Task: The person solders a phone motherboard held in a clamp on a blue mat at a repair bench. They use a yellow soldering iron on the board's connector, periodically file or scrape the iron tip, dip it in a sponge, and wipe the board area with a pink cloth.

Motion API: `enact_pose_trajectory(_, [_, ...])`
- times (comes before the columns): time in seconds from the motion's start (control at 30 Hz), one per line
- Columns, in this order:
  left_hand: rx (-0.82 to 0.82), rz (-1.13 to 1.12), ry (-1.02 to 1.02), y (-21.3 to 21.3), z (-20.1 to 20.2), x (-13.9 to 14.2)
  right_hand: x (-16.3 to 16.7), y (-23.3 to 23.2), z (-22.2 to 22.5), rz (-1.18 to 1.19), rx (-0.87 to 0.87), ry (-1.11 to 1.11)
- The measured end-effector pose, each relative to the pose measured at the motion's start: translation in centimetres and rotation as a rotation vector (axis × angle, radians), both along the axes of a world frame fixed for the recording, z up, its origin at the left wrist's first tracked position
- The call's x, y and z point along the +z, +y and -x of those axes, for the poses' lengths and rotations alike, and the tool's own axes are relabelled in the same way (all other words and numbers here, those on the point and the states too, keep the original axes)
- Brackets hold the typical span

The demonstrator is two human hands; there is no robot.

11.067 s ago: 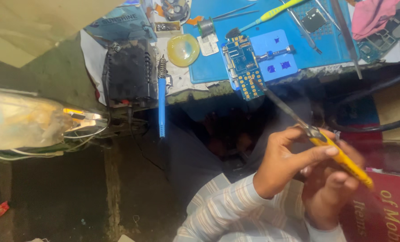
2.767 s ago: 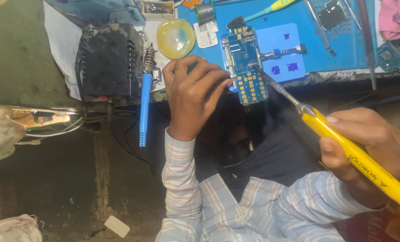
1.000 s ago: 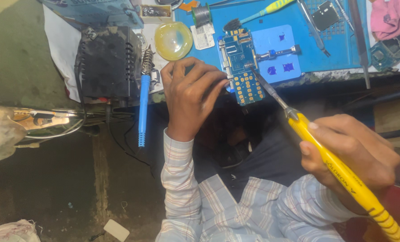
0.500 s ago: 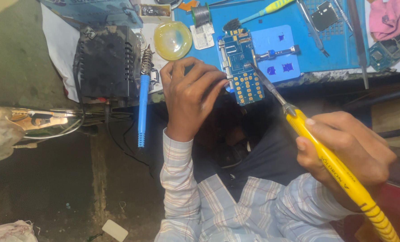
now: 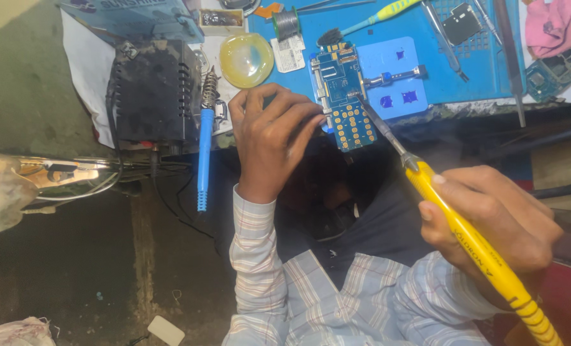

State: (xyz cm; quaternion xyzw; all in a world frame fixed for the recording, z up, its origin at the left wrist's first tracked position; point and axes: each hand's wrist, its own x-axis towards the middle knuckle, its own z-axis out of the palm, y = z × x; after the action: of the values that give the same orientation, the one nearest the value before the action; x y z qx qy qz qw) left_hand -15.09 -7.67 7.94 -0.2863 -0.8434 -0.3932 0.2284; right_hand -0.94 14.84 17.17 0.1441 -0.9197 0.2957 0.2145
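Two hands work over a blue circuit board (image 5: 343, 90) clamped in a blue holder (image 5: 394, 77) on the desk (image 5: 477, 70). Left hand (image 5: 272, 138) rests beside the board, its fingers (image 5: 308, 122) curled against its left edge. Right hand (image 5: 490, 221) has its fingers wrapped around a yellow soldering iron (image 5: 471, 243), whose tip touches the board. A blue-handled iron (image 5: 204, 147) sits in its stand, left of the left hand.

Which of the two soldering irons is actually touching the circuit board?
The yellow-handled iron in the right hand; its tip meets the circuit board. The blue-handled iron sits parked, untouched.
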Motion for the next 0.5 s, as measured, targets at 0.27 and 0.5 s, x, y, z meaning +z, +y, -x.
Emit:
enact_pose_trajectory(0.27, [0.000, -0.005, -0.005, 0.0, 0.0, -0.1, 0.0, -0.2, 0.4, 0.019, -0.018, 0.018])
enact_pose_trajectory(0.5, [0.003, -0.001, -0.002, 0.1, 0.0, 0.0, -1.2, 0.8, 0.3, 0.031, -0.024, 0.050])
